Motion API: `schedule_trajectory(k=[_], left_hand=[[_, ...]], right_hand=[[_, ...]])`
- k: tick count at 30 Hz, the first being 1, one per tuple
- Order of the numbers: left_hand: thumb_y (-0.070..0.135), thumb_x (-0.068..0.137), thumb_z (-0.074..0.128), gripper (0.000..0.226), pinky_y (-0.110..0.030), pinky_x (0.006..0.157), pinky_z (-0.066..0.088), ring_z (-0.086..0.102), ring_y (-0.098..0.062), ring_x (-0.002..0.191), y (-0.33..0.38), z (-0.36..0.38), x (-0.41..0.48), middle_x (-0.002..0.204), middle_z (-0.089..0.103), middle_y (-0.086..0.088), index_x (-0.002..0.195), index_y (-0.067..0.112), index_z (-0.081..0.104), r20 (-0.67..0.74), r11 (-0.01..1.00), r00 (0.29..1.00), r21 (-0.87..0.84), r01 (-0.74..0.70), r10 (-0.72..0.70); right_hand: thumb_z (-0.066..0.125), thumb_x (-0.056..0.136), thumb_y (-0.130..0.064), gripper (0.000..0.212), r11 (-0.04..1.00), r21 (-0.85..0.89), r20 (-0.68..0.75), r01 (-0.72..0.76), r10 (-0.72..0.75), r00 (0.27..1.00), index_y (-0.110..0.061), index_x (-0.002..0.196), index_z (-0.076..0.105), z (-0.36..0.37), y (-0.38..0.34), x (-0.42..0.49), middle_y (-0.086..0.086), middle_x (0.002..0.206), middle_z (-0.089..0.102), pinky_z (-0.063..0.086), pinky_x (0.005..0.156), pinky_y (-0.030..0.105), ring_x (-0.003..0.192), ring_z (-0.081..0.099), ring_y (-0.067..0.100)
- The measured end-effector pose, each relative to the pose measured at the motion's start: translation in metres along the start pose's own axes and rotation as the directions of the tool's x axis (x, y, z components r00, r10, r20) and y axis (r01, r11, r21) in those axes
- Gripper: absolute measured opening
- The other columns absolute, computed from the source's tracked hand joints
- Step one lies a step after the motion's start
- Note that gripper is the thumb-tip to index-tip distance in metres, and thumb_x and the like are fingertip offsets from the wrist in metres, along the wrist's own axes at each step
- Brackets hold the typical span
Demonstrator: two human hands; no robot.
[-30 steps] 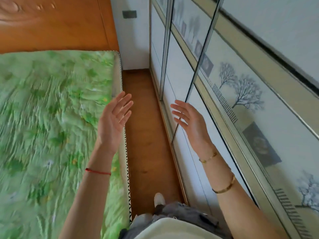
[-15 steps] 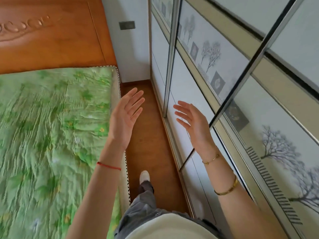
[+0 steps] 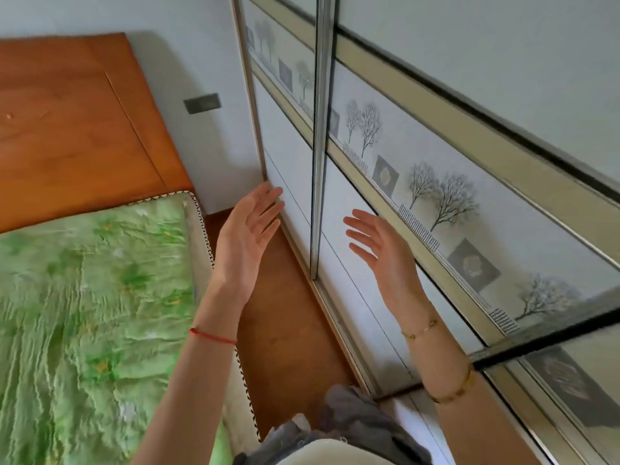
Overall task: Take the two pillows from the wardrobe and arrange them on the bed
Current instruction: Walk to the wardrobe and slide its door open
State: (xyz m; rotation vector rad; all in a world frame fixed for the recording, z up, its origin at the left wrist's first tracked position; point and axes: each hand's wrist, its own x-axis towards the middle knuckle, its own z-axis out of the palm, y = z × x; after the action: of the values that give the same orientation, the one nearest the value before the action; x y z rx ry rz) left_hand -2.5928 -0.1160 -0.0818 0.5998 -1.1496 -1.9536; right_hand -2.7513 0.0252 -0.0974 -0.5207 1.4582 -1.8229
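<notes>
Bed [image 3: 84, 297] at left, bare of pillows. Left hand [image 3: 245, 243] and right hand [image 3: 379, 253] raised toward wardrobe [image 3: 419, 156], fingers spread apart, holding nothing, likely to slide the shut door. Pillows not visible, presumably inside.

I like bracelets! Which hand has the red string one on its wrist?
The left hand, the one beside the green bed, wears the thin red string. The right hand, by the wardrobe doors, has gold bracelets instead.
</notes>
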Motion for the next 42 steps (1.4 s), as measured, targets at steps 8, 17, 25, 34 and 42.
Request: schedule_trajectory(k=[8, 17, 25, 34, 42], left_hand=[[0.030, 0.106, 0.033, 0.039, -0.043, 0.117, 0.038, 0.060, -0.018, 0.130, -0.009, 0.015, 0.109, 0.135, 0.067, 0.000, 0.133, 0.021, 0.060, 0.114, 0.999, 0.993, 0.024, 0.021, -0.024], [0.030, 0.109, 0.030, 0.044, -0.043, 0.117, 0.039, 0.059, -0.019, 0.130, -0.008, 0.034, 0.193, 0.139, 0.064, -0.003, 0.143, 0.014, 0.052, 0.186, 0.998, 0.981, 0.041, 0.036, -0.043], [0.028, 0.108, 0.030, 0.042, -0.042, 0.116, 0.040, 0.060, -0.022, 0.129, -0.009, 0.049, 0.245, 0.138, 0.064, -0.006, 0.138, 0.014, 0.056, 0.393, 0.984, 0.902, 0.052, 0.171, -0.177], [0.025, 0.107, 0.035, 0.039, -0.040, 0.115, 0.041, 0.061, -0.019, 0.128, -0.012, 0.056, 0.260, 0.137, 0.065, -0.004, 0.138, 0.015, 0.056, 0.666, 0.928, 0.653, 0.192, 0.318, -0.361], [0.028, 0.107, 0.038, 0.037, -0.041, 0.115, 0.041, 0.063, -0.019, 0.126, -0.024, 0.069, 0.225, 0.131, 0.069, 0.000, 0.134, 0.017, 0.060, 0.750, 0.871, 0.473, 0.285, 0.400, -0.462]], right_hand=[[0.043, 0.102, -0.033, 0.034, 0.997, -0.059, -0.069, 0.056, -0.060, 0.996, -0.017, 0.121, 0.067, 0.005, -0.012, 0.096, -0.001, 0.118, 0.071, 0.046, 0.107, 0.042, 0.114, 0.065, 0.016], [0.041, 0.103, -0.031, 0.036, 0.991, -0.089, -0.114, 0.097, -0.107, 0.988, -0.013, 0.121, 0.067, 0.016, -0.022, 0.169, 0.000, 0.116, 0.072, 0.048, 0.100, 0.033, 0.114, 0.065, 0.017], [0.037, 0.105, -0.029, 0.034, 0.985, -0.093, -0.374, 0.145, -0.169, 0.912, -0.019, 0.117, 0.067, 0.024, -0.020, 0.175, -0.001, 0.116, 0.072, 0.048, 0.100, 0.031, 0.113, 0.064, 0.015], [0.034, 0.107, -0.026, 0.040, 0.966, -0.058, -0.705, 0.250, -0.217, 0.675, -0.004, 0.128, 0.061, 0.055, 0.003, 0.135, 0.010, 0.122, 0.068, 0.048, 0.099, 0.034, 0.110, 0.062, 0.020], [0.033, 0.107, -0.025, 0.040, 0.956, -0.116, -0.848, 0.269, -0.236, 0.474, -0.006, 0.129, 0.060, 0.064, 0.013, 0.072, 0.010, 0.125, 0.067, 0.044, 0.107, 0.042, 0.121, 0.057, 0.032]])
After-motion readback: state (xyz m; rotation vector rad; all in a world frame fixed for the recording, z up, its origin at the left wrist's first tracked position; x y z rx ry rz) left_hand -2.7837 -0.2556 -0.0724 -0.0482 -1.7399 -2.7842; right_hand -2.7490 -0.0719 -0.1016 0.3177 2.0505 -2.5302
